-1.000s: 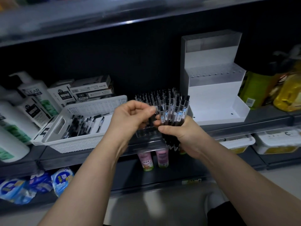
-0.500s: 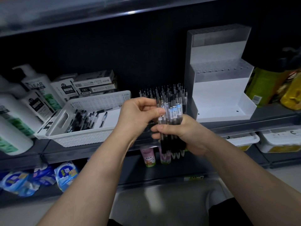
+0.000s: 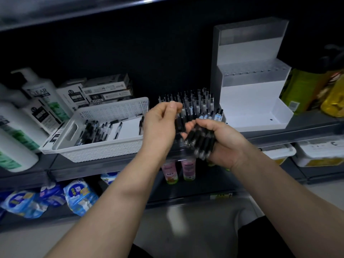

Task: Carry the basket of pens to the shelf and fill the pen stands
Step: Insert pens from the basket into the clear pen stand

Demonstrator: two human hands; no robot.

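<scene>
- Hands worked close together in front of the dark shelf (image 3: 297,130), just ahead of the clear pen stand (image 3: 178,150).
- Left hand (image 3: 160,125) had its fingers curled, thumb and forefinger pinched together at the top; a single pen (image 3: 179,121) seemed to hang from that pinch, though blur made it hard to be sure.
- Right hand (image 3: 223,144) lay palm up with its fingers wrapped round a bundle of pens (image 3: 202,140), black grips pointing toward the camera and clip ends toward the shelf.
- Rows of upright pens (image 3: 193,100) already stood in the clear stand, just behind both hands.
- White basket (image 3: 104,151) sat on the shelf to the left of the stand, near the left wrist, with loose pens (image 3: 93,130) lying along its bottom, mostly toward its left side.
- White tiered stand (image 3: 247,101) stood on the shelf to the right of the clear one, with no pens in its holes.
- Pen boxes (image 3: 106,90) were stacked behind the basket, and shampoo bottles (image 3: 41,94) stood at the far left.
- Pink bottles (image 3: 188,169) and blue packs (image 3: 78,198) lay on the shelf below.
</scene>
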